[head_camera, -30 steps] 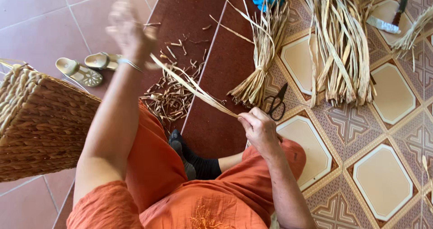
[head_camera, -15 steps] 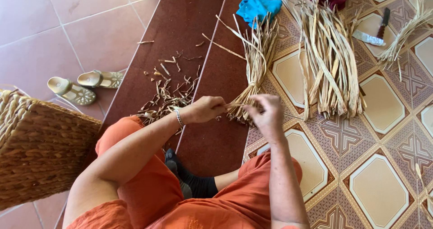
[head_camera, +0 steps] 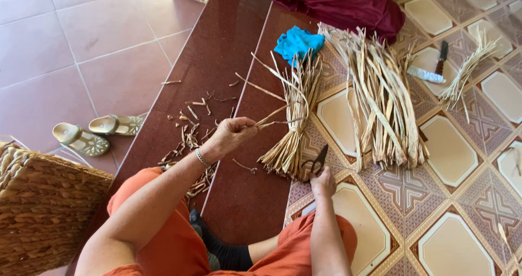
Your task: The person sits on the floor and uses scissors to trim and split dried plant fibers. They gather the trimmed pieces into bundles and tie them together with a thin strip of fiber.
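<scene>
My left hand (head_camera: pixel 231 135) is raised over the dark red step, pinching a thin dried leaf strand (head_camera: pixel 272 115) that points right toward a small bundle of dried strips (head_camera: pixel 293 118). My right hand (head_camera: pixel 324 181) is down on the patterned tile floor, its fingers curled on the handles of black scissors (head_camera: pixel 317 162) that lie at the foot of that bundle. I sit with orange-clad legs (head_camera: pixel 163 238) at the bottom of the view.
A bigger heap of dried strips (head_camera: pixel 383 99) lies to the right, with a knife (head_camera: pixel 441 56) and a small tuft (head_camera: pixel 462 80) beyond. A blue cloth (head_camera: pixel 298 43) and maroon fabric (head_camera: pixel 342 4) lie farther off. Cut scraps (head_camera: pixel 190 145), sandals (head_camera: pixel 95 132) and a woven basket (head_camera: pixel 38 211) are on the left.
My left hand came down from high up and still holds the strand. My right hand let go of the strand and dropped onto the scissors on the floor.
</scene>
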